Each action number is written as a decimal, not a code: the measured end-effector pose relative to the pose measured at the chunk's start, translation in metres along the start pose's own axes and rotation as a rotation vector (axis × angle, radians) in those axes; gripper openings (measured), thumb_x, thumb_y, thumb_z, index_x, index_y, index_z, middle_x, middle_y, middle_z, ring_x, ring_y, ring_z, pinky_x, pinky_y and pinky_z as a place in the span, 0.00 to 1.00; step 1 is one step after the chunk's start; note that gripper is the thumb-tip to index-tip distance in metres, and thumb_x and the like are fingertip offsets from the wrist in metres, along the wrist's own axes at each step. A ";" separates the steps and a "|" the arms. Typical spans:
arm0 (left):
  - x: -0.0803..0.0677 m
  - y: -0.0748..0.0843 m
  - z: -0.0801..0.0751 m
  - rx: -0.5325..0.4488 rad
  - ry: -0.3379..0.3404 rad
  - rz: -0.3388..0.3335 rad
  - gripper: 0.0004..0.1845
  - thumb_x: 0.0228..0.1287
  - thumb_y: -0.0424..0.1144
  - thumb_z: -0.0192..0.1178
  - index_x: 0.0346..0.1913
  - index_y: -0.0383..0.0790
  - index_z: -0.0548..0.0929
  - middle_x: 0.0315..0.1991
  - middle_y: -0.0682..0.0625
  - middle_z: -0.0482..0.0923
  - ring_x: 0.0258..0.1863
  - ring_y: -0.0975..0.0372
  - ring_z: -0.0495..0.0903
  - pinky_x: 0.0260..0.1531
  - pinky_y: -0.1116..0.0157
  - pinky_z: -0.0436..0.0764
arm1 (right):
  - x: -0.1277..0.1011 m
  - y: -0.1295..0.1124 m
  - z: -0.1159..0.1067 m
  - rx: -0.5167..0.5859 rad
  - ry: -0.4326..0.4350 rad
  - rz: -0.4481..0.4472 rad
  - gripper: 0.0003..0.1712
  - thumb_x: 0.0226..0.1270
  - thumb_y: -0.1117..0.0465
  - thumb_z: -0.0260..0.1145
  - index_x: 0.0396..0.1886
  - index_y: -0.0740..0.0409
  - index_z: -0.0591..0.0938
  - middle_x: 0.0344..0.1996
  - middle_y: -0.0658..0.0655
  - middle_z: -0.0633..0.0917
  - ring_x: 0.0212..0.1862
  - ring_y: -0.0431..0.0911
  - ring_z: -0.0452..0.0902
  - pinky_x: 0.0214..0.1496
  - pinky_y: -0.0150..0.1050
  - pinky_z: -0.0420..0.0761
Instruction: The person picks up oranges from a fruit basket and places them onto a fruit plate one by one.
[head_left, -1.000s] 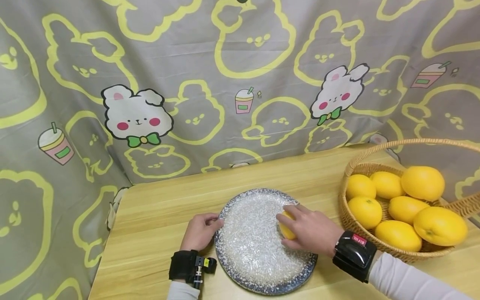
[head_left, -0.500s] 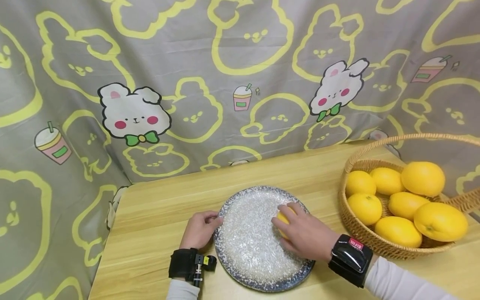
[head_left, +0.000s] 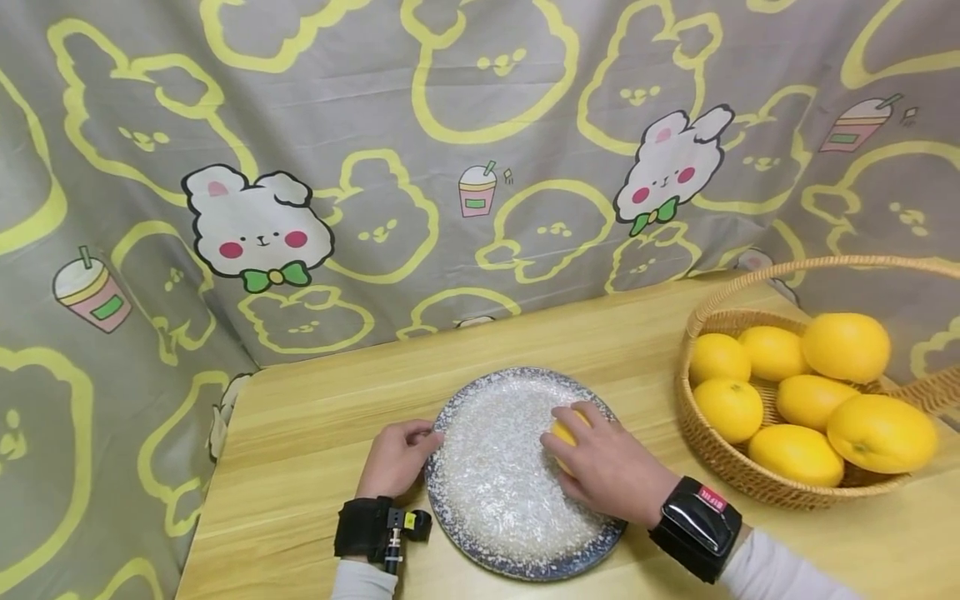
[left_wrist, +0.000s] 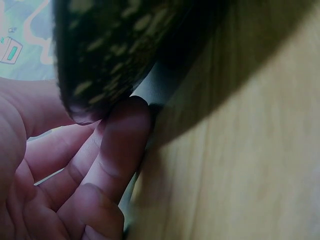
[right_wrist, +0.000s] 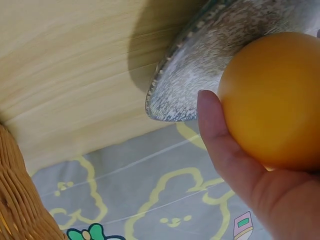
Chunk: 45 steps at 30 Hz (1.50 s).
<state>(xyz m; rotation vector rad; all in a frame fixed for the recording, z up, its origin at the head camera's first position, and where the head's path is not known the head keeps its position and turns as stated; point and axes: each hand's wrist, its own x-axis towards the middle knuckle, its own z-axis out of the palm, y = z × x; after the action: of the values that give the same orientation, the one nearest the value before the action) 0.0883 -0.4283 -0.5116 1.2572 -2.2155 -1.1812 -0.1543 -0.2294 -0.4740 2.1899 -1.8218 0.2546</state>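
Observation:
In the head view my right hand (head_left: 611, 467) grips a round yellow-orange fruit, which looks like an orange (head_left: 568, 435), over the right part of a large speckled plate (head_left: 510, 467). The right wrist view shows the orange (right_wrist: 275, 105) smooth and round, with a finger (right_wrist: 220, 135) curled along its side and the plate (right_wrist: 185, 82) behind it. At the plate's left edge my left hand (head_left: 397, 458) pinches the rim. From the left wrist the plate's dark underside (left_wrist: 112, 50) shows, a fingertip (left_wrist: 127, 115) beneath the rim and the thumb on its other side.
A wicker basket (head_left: 693, 425) with a tall handle stands at the right, holding several yellow fruits (head_left: 795, 454). The wooden table (head_left: 315, 433) meets a grey patterned curtain (head_left: 390, 108) at the back and left.
The right hand has shifted slightly left and inward over the plate with the orange in its grip. The left hand stays at the rim. The head view has tilted a little.

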 end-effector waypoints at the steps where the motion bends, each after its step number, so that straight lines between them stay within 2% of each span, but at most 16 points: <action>1: 0.000 0.000 0.000 0.003 0.001 0.007 0.16 0.70 0.44 0.65 0.55 0.43 0.89 0.38 0.50 0.88 0.31 0.63 0.77 0.33 0.68 0.75 | 0.000 0.000 0.000 0.001 -0.001 0.003 0.22 0.58 0.51 0.76 0.51 0.48 0.81 0.57 0.61 0.81 0.56 0.57 0.77 0.47 0.51 0.90; 7: 0.001 0.000 -0.001 -0.007 -0.008 0.016 0.17 0.71 0.44 0.65 0.56 0.41 0.89 0.39 0.49 0.88 0.30 0.63 0.77 0.31 0.68 0.75 | -0.001 0.001 0.000 0.018 0.022 0.012 0.21 0.60 0.51 0.75 0.51 0.48 0.82 0.58 0.61 0.81 0.57 0.56 0.77 0.48 0.51 0.89; 14: 0.000 0.002 0.000 -0.009 -0.002 0.001 0.16 0.71 0.44 0.65 0.56 0.41 0.89 0.37 0.49 0.87 0.29 0.63 0.76 0.30 0.67 0.74 | -0.002 0.005 -0.001 0.073 0.002 0.036 0.22 0.60 0.51 0.75 0.54 0.48 0.83 0.60 0.62 0.80 0.60 0.56 0.76 0.59 0.53 0.86; 24: -0.002 0.002 -0.001 -0.017 -0.007 0.009 0.16 0.70 0.44 0.65 0.55 0.42 0.89 0.36 0.50 0.86 0.28 0.63 0.76 0.29 0.67 0.74 | -0.006 0.006 0.001 0.144 -0.020 0.122 0.22 0.63 0.51 0.74 0.56 0.47 0.82 0.62 0.62 0.79 0.62 0.56 0.75 0.48 0.48 0.90; 28: -0.002 0.000 -0.001 -0.011 -0.005 0.025 0.16 0.70 0.44 0.65 0.56 0.41 0.89 0.36 0.50 0.87 0.27 0.63 0.75 0.30 0.68 0.73 | -0.006 0.006 0.002 0.150 -0.028 0.129 0.21 0.64 0.49 0.73 0.55 0.47 0.82 0.63 0.62 0.79 0.62 0.55 0.75 0.51 0.48 0.89; 34: 0.000 -0.001 -0.001 -0.011 -0.001 0.013 0.16 0.70 0.44 0.65 0.55 0.42 0.89 0.36 0.50 0.87 0.28 0.63 0.76 0.29 0.68 0.74 | -0.008 0.006 0.002 0.170 -0.034 0.149 0.21 0.65 0.49 0.73 0.55 0.47 0.82 0.63 0.62 0.78 0.63 0.56 0.75 0.53 0.49 0.89; 45: 0.000 0.002 -0.001 -0.014 0.000 -0.012 0.16 0.70 0.44 0.65 0.55 0.42 0.89 0.36 0.51 0.87 0.30 0.63 0.77 0.31 0.68 0.75 | -0.008 0.006 0.002 0.172 -0.012 0.134 0.21 0.64 0.50 0.74 0.55 0.47 0.82 0.62 0.62 0.78 0.63 0.56 0.75 0.58 0.50 0.87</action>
<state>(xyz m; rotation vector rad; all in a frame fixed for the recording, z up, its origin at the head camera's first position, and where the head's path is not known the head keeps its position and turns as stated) 0.0882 -0.4280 -0.5095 1.2668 -2.1993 -1.1988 -0.1620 -0.2231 -0.4778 2.1857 -2.0253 0.4426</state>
